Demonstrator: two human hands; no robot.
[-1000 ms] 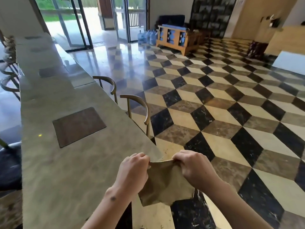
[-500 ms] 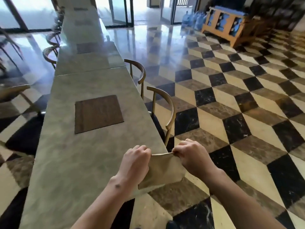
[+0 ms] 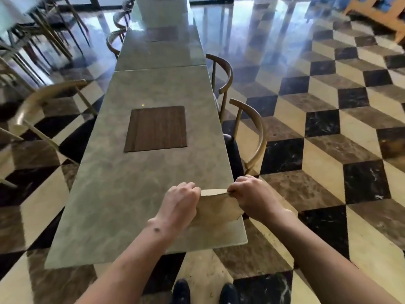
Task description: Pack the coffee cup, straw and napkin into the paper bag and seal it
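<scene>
Stretching away over a cube-patterned marble floor (image 3: 306, 132), a long grey stone counter (image 3: 140, 194) with an inset dark wood panel (image 3: 156, 129), curved-back chairs (image 3: 249, 137) alongside. Held above the counter's near right corner, a brown paper bag (image 3: 217, 207), top edge pinched between left hand (image 3: 179, 202) and right hand (image 3: 252, 194), fingers curled tight.
</scene>
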